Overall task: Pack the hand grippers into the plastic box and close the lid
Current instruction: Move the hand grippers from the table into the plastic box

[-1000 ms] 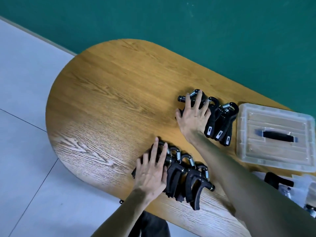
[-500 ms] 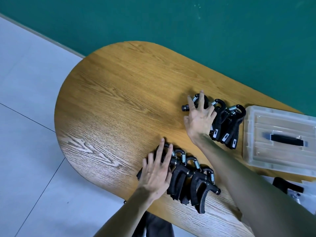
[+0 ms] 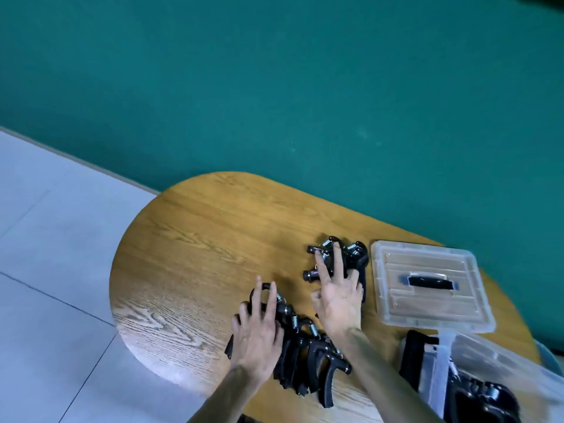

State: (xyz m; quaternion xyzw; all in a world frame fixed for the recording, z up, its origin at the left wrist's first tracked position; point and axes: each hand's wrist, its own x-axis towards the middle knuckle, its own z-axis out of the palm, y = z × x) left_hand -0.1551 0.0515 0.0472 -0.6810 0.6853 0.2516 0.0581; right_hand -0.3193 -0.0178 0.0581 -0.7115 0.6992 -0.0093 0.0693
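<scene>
Under both hands [image 3: 337, 296], hand grippers [image 3: 308, 358]

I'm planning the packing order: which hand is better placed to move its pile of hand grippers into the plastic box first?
The right hand. It rests on the far pile, beside the lid and nearer the open box at the right. The left hand would probably have to cross the right arm.

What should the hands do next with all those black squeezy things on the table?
Probably the right hand should curl round the far bunch of hand grippers and carry it to the plastic box. Its fingers lie straight on that bunch, gripping nothing yet. The box stands open, with some grippers already inside, and the lid lies apart on the table.
</scene>
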